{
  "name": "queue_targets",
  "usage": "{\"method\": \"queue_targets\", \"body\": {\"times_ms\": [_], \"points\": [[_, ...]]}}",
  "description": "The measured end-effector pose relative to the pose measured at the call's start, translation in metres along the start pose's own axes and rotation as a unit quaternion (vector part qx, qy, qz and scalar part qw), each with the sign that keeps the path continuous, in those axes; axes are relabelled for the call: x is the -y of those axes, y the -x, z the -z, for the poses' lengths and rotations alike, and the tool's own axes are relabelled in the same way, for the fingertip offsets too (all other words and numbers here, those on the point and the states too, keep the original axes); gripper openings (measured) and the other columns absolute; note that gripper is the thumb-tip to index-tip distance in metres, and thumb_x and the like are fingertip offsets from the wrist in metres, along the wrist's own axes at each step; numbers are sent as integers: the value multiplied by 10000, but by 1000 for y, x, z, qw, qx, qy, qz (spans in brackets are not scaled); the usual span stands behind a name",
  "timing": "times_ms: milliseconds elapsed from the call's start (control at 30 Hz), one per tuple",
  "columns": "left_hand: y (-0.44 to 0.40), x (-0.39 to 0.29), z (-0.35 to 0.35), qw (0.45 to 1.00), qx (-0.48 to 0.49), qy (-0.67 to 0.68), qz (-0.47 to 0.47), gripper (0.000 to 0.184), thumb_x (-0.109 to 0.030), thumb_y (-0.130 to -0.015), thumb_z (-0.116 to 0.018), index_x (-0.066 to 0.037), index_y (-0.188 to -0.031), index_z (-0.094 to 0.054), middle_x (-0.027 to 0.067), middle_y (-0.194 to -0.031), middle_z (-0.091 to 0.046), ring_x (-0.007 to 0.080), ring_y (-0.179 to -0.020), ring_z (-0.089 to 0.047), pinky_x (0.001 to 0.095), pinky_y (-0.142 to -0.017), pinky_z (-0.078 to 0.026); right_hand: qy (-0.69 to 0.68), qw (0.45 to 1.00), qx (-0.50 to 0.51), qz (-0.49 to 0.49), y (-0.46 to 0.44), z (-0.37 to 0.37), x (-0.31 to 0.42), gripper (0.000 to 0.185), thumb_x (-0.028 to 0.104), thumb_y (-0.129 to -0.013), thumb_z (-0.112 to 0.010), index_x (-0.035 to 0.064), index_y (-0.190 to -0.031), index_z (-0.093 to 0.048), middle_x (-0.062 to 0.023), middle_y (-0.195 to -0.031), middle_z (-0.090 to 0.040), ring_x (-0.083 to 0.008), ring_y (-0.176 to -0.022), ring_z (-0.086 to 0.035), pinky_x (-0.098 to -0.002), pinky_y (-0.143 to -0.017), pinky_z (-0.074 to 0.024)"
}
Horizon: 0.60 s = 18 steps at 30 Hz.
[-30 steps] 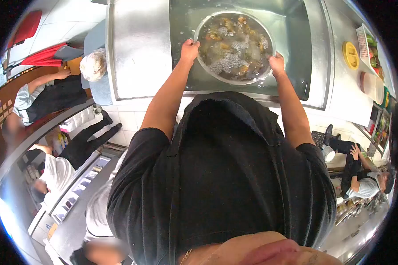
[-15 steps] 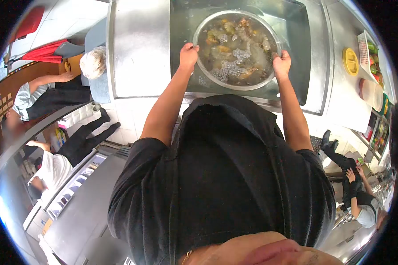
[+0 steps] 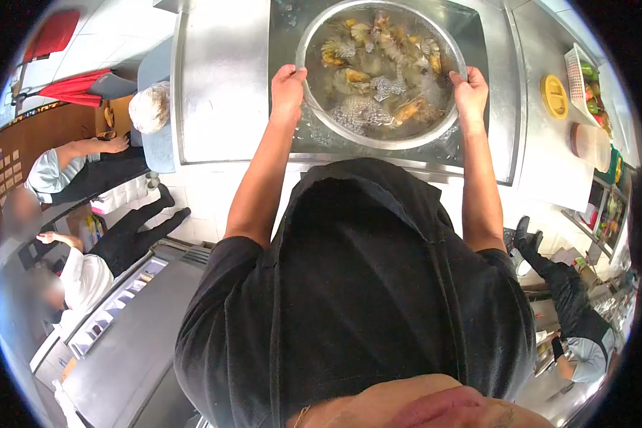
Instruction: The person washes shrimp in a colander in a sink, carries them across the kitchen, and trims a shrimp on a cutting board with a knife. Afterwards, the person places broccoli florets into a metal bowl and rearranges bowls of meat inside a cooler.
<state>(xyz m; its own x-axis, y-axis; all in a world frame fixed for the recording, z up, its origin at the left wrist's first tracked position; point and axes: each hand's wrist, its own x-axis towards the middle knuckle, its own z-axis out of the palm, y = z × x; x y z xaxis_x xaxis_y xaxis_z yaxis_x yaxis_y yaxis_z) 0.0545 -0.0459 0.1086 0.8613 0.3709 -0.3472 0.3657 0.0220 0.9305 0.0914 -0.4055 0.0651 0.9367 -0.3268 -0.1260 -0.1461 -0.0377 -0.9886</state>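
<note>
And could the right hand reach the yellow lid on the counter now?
Probably not without letting go: the right hand grips the metal basin. Otherwise the way to the yellow lid looks free, across the sink edge.

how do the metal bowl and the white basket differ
The bowl is round metal; the basket is white with holes. The left hand and right hand grip the bowl; neither touches the basket. The bowl contains cloudy water, the basket colourful produce. Both are open-topped.
</note>
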Motion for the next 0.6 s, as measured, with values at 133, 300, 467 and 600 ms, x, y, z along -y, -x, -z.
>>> {"method": "queue_targets", "body": {"times_ms": [133, 300, 467, 600], "points": [[6, -38, -7, 999, 20, 25, 0, 54, -149, -912, -567, -115, -871, -575, -40, -689, -540, 77, -572, -478, 258, -468, -333, 17, 999, 0, 34, -12, 12, 46, 104, 52, -806, -648, 17, -904, -649, -25, -823, -662, -106, -756, -565, -266, -716, -445], [24, -68, -16, 998, 30, 49, -12, 98, -167, -931, -536, -92, -884, -579, -29, -697, -557, 73, -529, -463, 249, -452, -326, 40, 999, -2, 25, -17, 21, 75, 132, 55, -795, -656, 12, -920, -656, -29, -842, -671, -122, -760, -576, -274, -721, -451], [24, -70, -17, 998, 44, 48, -20, 84, -161, -927, -551, -85, -901, -575, -25, -709, -565, 76, -535, -468, 247, -448, -327, 34, 999, -8, 40, -15, 27, 66, 139, 62, -794, -657, 17, -925, -660, -25, -825, -664, -114, -753, -568, -281, -714, -449], [13, -67, -18, 998, 40, 43, -21, 65, -147, -921, -563, -89, -894, -571, -22, -704, -564, 80, -530, -463, 245, -444, -326, 53, 998, -24, 20, -11, 24, 76, 148, 73, -793, -661, 14, -929, -659, -29, -826, -665, -114, -763, -574, -283, -721, -453]]}}
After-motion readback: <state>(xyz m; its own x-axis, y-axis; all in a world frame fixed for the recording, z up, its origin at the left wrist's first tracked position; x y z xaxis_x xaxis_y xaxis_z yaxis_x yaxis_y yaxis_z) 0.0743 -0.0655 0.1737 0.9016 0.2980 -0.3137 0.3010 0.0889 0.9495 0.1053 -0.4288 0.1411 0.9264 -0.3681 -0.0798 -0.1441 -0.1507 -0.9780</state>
